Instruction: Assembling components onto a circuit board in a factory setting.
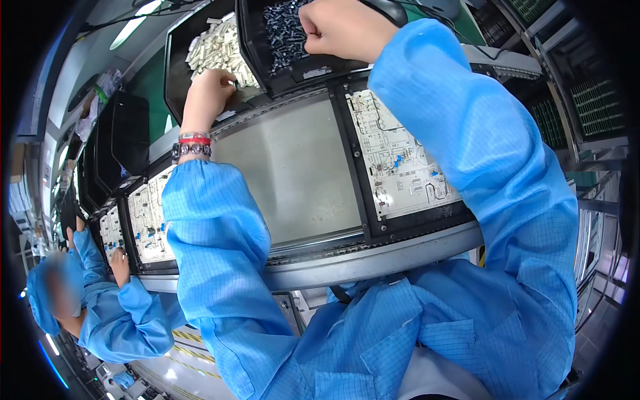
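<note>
At the upper left of the frame, the left hand [210, 98] is at the near edge of a heap of white parts [223, 45] lying in a black bin [174, 80]. Its fingers are curled inward, and whether they pinch a part cannot be told. A red band [195, 140] and a beaded bracelet [191, 151] circle that wrist. At the top centre, the right hand [347, 28] is bent into a loose fist at the right side of many small dark blue parts [283, 37], which lie in a second black bin [251, 50] just beside the first; what its fingers close on is hidden. Below the bins, a bare grey panel [287, 177] fills the middle of the frame. Right of it, partly covered by the right blue sleeve [493, 133], is a white circuit board [393, 157] in a black frame [363, 193]; another white board [148, 217] shows at the left, partly behind the left sleeve [213, 220]. At the lower left, a co-worker [127, 320] in blue reaches toward further boards.
</note>
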{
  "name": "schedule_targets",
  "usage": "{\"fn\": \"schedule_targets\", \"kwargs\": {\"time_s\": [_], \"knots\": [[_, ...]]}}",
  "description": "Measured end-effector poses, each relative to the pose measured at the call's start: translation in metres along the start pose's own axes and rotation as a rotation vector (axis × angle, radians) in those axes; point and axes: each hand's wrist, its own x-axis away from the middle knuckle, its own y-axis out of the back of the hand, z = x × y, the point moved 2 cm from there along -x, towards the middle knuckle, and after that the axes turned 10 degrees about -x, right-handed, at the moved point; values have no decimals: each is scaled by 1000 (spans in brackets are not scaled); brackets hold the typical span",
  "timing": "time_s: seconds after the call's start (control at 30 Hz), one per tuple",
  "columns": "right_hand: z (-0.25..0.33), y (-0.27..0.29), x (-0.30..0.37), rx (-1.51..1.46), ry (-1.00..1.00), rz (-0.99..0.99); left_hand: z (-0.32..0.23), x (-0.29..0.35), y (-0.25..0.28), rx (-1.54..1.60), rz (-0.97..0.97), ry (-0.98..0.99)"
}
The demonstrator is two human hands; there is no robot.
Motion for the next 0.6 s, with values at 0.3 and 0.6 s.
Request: {"fn": "schedule_targets", "kwargs": {"time_s": [0.3, 0.6], "knots": [[4, 36, 83, -741, -393, 270, 8, -13, -3, -164, -41, -114], [36, 23, 185, -1082, -633, 381, 2, -5, 16, -162, 143, -194]]}}
